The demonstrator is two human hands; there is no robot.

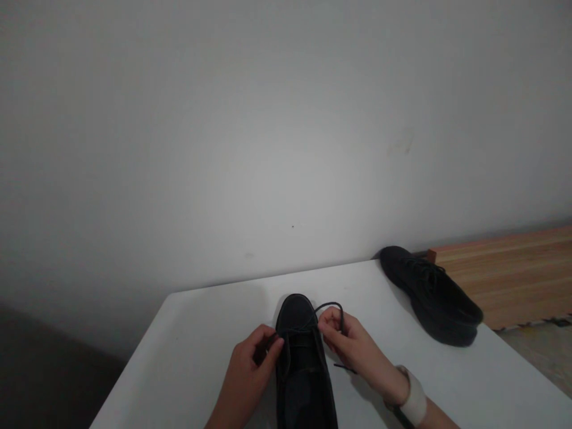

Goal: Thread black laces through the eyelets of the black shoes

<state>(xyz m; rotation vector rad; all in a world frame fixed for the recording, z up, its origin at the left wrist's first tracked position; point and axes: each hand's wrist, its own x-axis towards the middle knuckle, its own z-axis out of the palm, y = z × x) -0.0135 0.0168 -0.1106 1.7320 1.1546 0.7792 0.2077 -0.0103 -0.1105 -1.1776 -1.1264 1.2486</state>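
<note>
A black lace-up shoe (304, 381) lies on the white table with its toe pointing away from me. My left hand (252, 363) is closed in a pinch at the shoe's left lace flap; what lies right between thumb and forefinger is partly hidden. On the other side, my right hand (342, 336) pinches the black shoelace (329, 304) close to the right flap. The lace arches from the front of the lacing over my right fingers, and a loose length shows below the hand. The upper lacing rows carry no visible lace.
A second black shoe (431, 295), its laces tied, lies at the table's right edge. The white table (201, 322) meets a plain grey wall (286, 149) at the back. Beyond the right edge is a wood-grain board (513, 274).
</note>
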